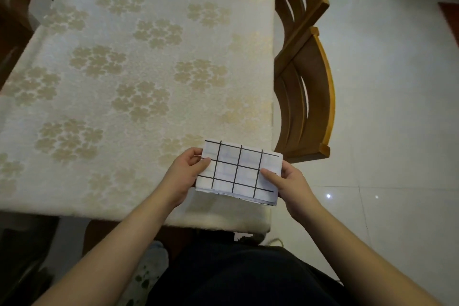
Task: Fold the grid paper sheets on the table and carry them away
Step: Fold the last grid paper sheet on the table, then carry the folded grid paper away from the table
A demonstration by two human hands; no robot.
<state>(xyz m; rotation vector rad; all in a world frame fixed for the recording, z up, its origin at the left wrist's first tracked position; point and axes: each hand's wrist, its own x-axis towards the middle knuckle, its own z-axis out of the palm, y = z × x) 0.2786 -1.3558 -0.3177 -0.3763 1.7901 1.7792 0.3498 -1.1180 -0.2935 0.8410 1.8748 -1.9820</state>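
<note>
The folded stack of white paper sheets ruled with a black grid (239, 171) was held between both hands above the near right corner of the table, its far edge over the cloth and its right end reaching past the table's edge. The left hand (185, 176) pinched the stack's left end, thumb on top and fingers curled beneath; the right hand (289, 184) closed on the right end the same way, thumb lying across the top face. Layered edges showed along the near side, so I judged it to be several sheets, though the exact number could not be told. Because each grip caught only an end, the inner layers could have slid out or fanned open if either pinch loosened during the carry, and a squeeze too hard might have buckled the unsupported middle. Beyond the hands lay one cream tablecloth with gold flower clusters (139, 77), bare of other sheets. Two curved-back wooden chairs (306, 97) stood to the right of the grip, and part of another dark wooden chair (15, 7) stood far left.
</note>
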